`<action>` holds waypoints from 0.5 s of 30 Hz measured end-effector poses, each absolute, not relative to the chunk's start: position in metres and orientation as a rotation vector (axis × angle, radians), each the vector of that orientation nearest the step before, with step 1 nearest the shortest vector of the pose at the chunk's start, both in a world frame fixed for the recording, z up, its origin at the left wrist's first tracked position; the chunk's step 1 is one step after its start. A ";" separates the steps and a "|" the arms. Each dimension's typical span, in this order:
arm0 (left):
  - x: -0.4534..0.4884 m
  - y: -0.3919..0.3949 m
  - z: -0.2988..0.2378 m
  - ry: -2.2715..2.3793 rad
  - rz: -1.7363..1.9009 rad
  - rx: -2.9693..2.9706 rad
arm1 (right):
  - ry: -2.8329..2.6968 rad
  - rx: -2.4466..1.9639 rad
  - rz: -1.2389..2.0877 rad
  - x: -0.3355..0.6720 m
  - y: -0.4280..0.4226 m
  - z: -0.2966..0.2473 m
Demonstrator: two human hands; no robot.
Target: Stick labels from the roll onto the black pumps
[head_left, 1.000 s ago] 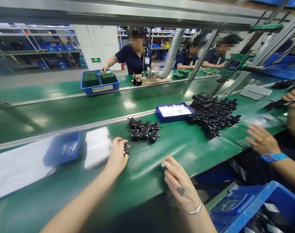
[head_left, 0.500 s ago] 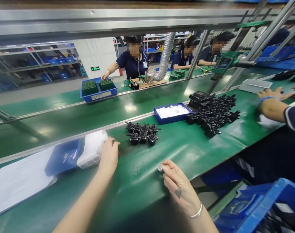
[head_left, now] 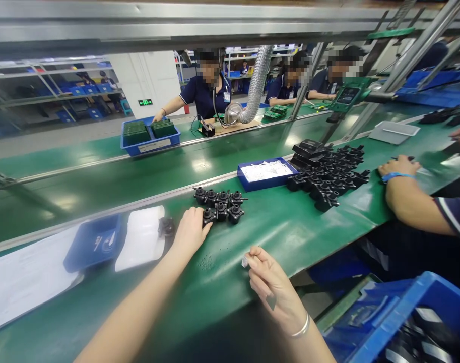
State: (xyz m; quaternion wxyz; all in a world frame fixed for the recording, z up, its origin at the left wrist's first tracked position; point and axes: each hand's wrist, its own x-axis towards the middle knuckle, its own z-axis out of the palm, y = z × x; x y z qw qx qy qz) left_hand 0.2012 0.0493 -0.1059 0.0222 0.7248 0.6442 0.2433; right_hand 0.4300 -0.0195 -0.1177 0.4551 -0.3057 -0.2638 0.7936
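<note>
My left hand (head_left: pixel 192 231) is closed round the front-left black plastic part (head_left: pixel 208 216) of a small cluster; its fingertips are partly hidden. The other black parts (head_left: pixel 235 213) of that cluster stand upright in two rows, each with a round stub on top. My right hand (head_left: pixel 277 290) is raised over the bench's front edge, pinching a small whitish, clear-looking piece (head_left: pixel 245 261) between thumb and forefinger. A small grey square (head_left: pixel 270 301) shows against its lower fingers. Left of my left hand, a single black part (head_left: pixel 166 228) sits at the edge of a white sheet-like piece (head_left: pixel 141 234).
A blue tray (head_left: pixel 93 244) and white paper (head_left: pixel 25 275) lie at left. Behind the cluster is a blue box (head_left: pixel 265 184) with white slips, beside many black parts (head_left: pixel 328 174). A co-worker's hand (head_left: pixel 399 169) works at right. A blue crate (head_left: pixel 403 312) stands lower right.
My left hand has moved right, from the white piece to the black cluster. The single black part at the white piece now shows. The co-worker's arm at right has shifted closer.
</note>
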 end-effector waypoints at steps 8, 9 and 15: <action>0.203 -0.023 -0.130 1.525 0.995 1.976 | -0.607 -0.761 1.981 0.417 -0.017 -0.127; 0.204 -0.024 -0.132 1.459 0.980 1.966 | -0.602 -0.756 1.991 0.415 -0.017 -0.127; 0.205 -0.021 -0.124 1.200 0.975 1.554 | -0.573 -0.759 2.020 0.411 -0.018 -0.124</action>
